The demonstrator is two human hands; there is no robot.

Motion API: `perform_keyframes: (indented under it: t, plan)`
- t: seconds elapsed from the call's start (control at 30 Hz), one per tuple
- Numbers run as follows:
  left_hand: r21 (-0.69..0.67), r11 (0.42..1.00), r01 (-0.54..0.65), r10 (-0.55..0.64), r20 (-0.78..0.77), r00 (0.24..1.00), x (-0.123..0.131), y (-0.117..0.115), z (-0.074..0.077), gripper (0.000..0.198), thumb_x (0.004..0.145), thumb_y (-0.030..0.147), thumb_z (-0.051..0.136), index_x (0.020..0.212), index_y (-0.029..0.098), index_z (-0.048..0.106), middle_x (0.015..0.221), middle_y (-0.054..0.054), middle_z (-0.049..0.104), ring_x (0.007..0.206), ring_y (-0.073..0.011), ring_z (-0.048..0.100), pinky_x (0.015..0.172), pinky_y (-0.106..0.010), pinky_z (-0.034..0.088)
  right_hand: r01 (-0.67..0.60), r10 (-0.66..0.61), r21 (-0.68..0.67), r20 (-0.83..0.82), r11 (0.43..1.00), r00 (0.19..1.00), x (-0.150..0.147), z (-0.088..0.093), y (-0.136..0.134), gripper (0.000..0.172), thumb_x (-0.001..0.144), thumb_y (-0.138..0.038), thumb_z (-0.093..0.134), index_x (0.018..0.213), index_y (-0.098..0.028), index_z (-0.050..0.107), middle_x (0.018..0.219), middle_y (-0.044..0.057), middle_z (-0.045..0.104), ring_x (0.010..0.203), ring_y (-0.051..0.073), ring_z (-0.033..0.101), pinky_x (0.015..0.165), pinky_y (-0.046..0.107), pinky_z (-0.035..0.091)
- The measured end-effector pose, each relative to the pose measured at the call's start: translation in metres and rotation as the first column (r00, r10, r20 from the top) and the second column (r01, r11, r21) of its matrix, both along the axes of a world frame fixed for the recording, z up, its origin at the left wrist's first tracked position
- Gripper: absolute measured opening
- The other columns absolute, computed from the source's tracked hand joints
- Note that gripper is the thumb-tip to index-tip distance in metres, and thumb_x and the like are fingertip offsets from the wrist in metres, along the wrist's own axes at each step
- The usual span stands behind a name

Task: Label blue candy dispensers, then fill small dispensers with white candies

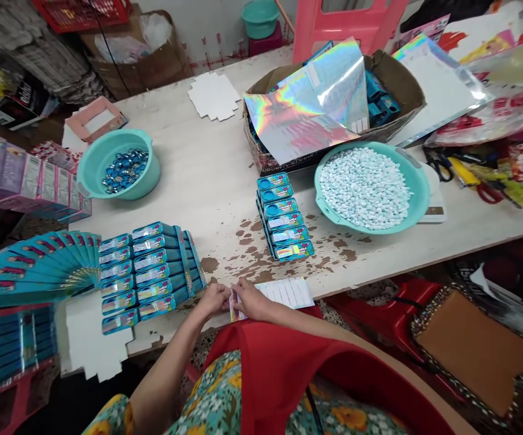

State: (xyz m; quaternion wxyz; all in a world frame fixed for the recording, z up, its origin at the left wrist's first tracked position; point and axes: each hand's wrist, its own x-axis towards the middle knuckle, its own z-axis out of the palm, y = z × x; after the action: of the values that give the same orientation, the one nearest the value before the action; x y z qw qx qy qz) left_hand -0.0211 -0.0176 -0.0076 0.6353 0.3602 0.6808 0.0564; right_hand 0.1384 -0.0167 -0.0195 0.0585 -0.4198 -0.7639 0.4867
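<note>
At the table's front edge a white sheet of labels (288, 292) with printed rows lies flat, its left end between my hands. My right hand (251, 301) grips that left end, fingers bent over it. Just left of it, my left hand (216, 299) is closed in a pinch at the sheet's edge; what its fingertips hold is too small to tell. Beyond my hands stands a row of small blue tins (286, 220), some bearing shiny labels. To the left are more blue tins (157, 272) in stacked rows.
A turquoise basin (327, 208) holds white candies. Another turquoise basin (141, 187) holds blue, shiny pieces. Holographic sheets (307, 96) lie over a cardboard box (397, 124) at the back. Scissors (440, 166) lie at right. Blue packages (39, 260) fan out at left.
</note>
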Motion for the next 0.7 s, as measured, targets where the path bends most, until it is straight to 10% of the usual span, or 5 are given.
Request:
perform_keyframes:
  t: [0.43,0.7]
  plan:
    - [-0.065,0.996,-0.063,0.062,-0.013,0.998,0.001,0.004,0.003,0.021,0.069,0.034,0.052,0.058,0.017,0.047,0.047,0.0,0.055,0.045,-0.0135,0.055,0.042,-0.021,0.036,-0.203,0.202,0.056,0.03,0.978,0.979,0.002,-0.004,-0.002,0.06,0.074,-0.017,0.061,0.128,-0.005,0.038,0.131,0.024,0.042,0.119,0.034,0.043,0.096,0.043,0.041]
    - [-0.062,0.994,-0.089,0.086,-0.052,0.995,0.004,0.005,-0.002,0.018,0.068,0.03,0.05,0.056,0.017,0.045,0.044,0.002,0.048,0.041,-0.0122,0.05,0.041,-0.021,0.034,-0.21,0.21,0.044,0.015,0.977,0.978,0.008,0.007,0.001,0.033,0.073,-0.013,0.061,0.106,-0.012,0.058,0.13,0.02,0.044,0.113,0.035,0.048,0.089,0.046,0.043]
